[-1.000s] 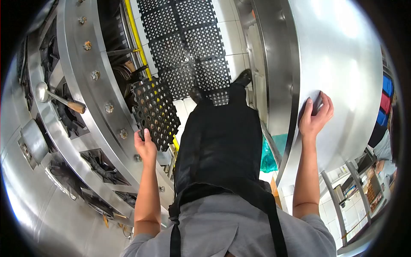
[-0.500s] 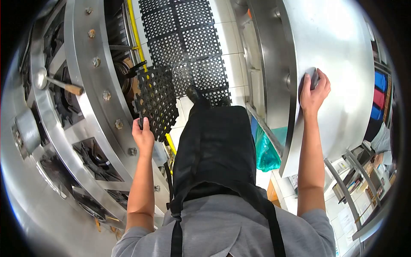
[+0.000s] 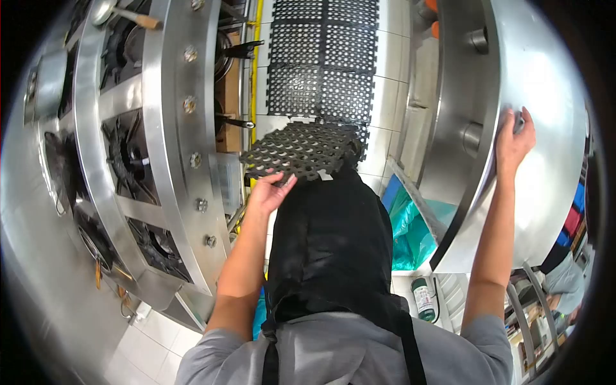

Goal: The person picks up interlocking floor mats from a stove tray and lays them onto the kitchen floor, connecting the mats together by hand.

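A black perforated rubber floor mat tile (image 3: 298, 146) hangs at a slant over the floor in front of my knees. My left hand (image 3: 273, 190) pinches its near edge between thumb and fingers. Beyond it, larger interlocking floor mats (image 3: 321, 90) of the same kind lie on the white tiles. My right hand (image 3: 514, 141) rests near the edge of the steel counter (image 3: 545, 83), its fingers closed around a small dark object (image 3: 518, 122) that I cannot make out.
On the left runs a steel stove (image 3: 157, 96) with knobs, burners and a ladle (image 3: 125, 14). Pan handles (image 3: 244, 49) stick out from a shelf beneath. A yellow pipe (image 3: 255, 70) runs along the floor. Right of my legs hangs a green plastic bag (image 3: 410, 231) near a green bottle (image 3: 423, 298).
My left hand has brought the mat tile from beside the stove to the right, in front of my legs, turning it flatter. My right hand stays at the counter edge; the view has shifted.
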Available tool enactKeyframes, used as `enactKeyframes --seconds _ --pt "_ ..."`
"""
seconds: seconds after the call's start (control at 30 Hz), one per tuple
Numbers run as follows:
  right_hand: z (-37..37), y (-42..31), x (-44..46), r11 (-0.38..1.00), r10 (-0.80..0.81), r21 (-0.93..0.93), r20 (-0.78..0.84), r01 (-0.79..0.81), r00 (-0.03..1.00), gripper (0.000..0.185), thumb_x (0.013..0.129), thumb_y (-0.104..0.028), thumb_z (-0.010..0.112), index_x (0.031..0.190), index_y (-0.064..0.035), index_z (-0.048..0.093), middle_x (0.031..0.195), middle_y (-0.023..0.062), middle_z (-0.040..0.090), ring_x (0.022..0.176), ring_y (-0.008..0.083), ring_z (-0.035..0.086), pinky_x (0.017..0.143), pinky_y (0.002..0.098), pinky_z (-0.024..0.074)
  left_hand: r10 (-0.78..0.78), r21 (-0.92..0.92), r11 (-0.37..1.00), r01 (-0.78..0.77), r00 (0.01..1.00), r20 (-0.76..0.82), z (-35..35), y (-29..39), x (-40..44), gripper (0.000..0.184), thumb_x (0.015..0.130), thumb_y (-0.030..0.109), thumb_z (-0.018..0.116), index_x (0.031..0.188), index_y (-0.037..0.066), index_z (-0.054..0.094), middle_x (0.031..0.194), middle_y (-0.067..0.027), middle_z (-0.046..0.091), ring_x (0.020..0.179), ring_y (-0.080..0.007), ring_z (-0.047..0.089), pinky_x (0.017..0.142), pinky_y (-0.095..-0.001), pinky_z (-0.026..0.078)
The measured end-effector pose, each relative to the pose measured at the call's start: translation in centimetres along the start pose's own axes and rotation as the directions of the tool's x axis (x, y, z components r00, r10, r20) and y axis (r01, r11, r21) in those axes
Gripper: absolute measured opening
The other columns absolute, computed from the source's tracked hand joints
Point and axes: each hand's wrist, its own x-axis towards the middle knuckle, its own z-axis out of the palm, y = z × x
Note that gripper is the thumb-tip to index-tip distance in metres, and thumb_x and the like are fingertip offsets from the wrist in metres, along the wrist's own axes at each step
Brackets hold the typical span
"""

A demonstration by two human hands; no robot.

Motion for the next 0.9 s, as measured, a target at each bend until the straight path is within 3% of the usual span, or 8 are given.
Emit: enactKeyframes --seconds 0.1,0.23,0.53,0.63,0.7,0.73,0.77,0.9 --pt "0.2 0.2 0.3 0.999 -0.047 0.004 -0.002 0.047 0.999 0.05 0.088 -0.036 0.061 0.122 0.0015 0.058 0.113 0.0219 0.063 0.108 0.0351 0.057 0.098 0.0418 0.0399 -0.067 -0.059 0.996 0.069 0.997 0.032 -3.3 -3.3 0.2 0.04 0.083 -0.015 0.054 0.108 0.014 0.044 0.109 -0.0132 0.057 0.105 -0.0308 0.059 0.097 -0.0569 0.048" --pt "0.4 0.2 0.4 0.985 -0.083 -0.15 0.04 0.088 0.996 0.056 0.089 -0.043 0.057 0.123 0.0005 0.057 0.113 0.0212 0.063 0.106 0.0371 0.059 0.097 0.0417 0.0409 -0.104 -0.114 0.988 0.108 0.994 0.044 -9.8 -6.9 2.8 0.039 0.085 -0.015 0.051 0.105 0.018 0.048 0.104 -0.0049 0.057 0.092 -0.0169 0.059 0.097 -0.0552 0.048" --pt "2.6 6.2 3.7 0.87 -0.16 -0.475 -0.018 0.133 0.987 0.076 0.081 -0.068 0.05 0.132 -0.0121 0.054 0.125 0.0153 0.06 0.119 0.033 0.055 0.101 0.0401 0.0398 -0.067 -0.176 0.98 0.096 0.984 0.163 -20.4 -9.5 5.8 0.05 0.083 -0.016 0.052 0.118 0.02 0.051 0.109 -0.0057 0.058 0.1 -0.0187 0.059 0.099 -0.0538 0.047" --pt "3.0 7.6 4.9 0.796 -0.137 -0.596 -0.015 0.101 0.99 0.061 0.089 -0.056 0.05 0.133 -0.0137 0.053 0.13 0.0136 0.057 0.119 0.0308 0.055 0.102 0.0406 0.04 -0.063 -0.112 0.99 0.089 0.975 0.215 -23.8 -9.7 6.8 0.052 0.083 -0.017 0.052 0.12 0.02 0.051 0.112 -0.0069 0.059 0.101 -0.0203 0.059 0.098 -0.0536 0.047" --pt "3.8 10.9 7.2 0.813 -0.132 -0.578 -0.07 0.068 0.989 0.082 0.079 -0.073 0.045 0.135 -0.0132 0.051 0.132 0.0119 0.056 0.124 0.0307 0.051 0.104 0.0428 0.0359 -0.088 -0.093 0.99 0.107 0.978 0.187 -25.4 -9.6 7.3 0.053 0.082 -0.017 0.051 0.121 0.019 0.05 0.116 -0.0083 0.058 0.104 -0.0225 0.059 0.097 -0.0533 0.048" --pt "3.9 9.0 7.0 0.725 0.103 -0.678 -0.066 -0.12 0.993 0.067 0.087 -0.06 0.05 0.133 -0.0115 0.053 0.129 0.0123 0.058 0.123 0.031 0.051 0.104 0.0428 0.0365 -0.091 -0.069 0.992 0.107 0.977 0.194 -26.4 -9.7 8.0 0.056 0.082 -0.018 0.051 0.124 0.02 0.05 0.116 -0.0093 0.058 0.105 -0.0242 0.058 0.096 -0.053 0.048" --pt "3.6 7.7 5.9 0.72 0.098 -0.686 -0.055 -0.11 0.994 0.067 0.087 -0.06 0.05 0.133 -0.0115 0.053 0.129 0.0123 0.058 0.123 0.031 0.051 0.104 0.0428 0.0365 -0.103 -0.048 0.992 0.116 0.972 0.212 -27.5 -9.9 8.7 0.057 0.081 -0.018 0.051 0.125 0.02 0.049 0.117 -0.0103 0.058 0.106 -0.0245 0.058 0.096 -0.0524 0.049" --pt "1.7 -0.6 0.0 0.88 -0.319 -0.421 -0.175 0.222 0.931 0.058 0.085 -0.046 0.058 0.126 -0.0042 0.05 0.114 0.0181 0.058 0.107 0.0347 0.055 0.092 0.049 0.0413 -0.115 0.072 0.992 0.101 0.966 0.233 -29.4 -10.1 9.7 0.055 0.079 -0.016 0.053 0.123 0.017 0.053 0.118 -0.0095 0.059 0.108 -0.0258 0.059 0.092 -0.0503 0.051"
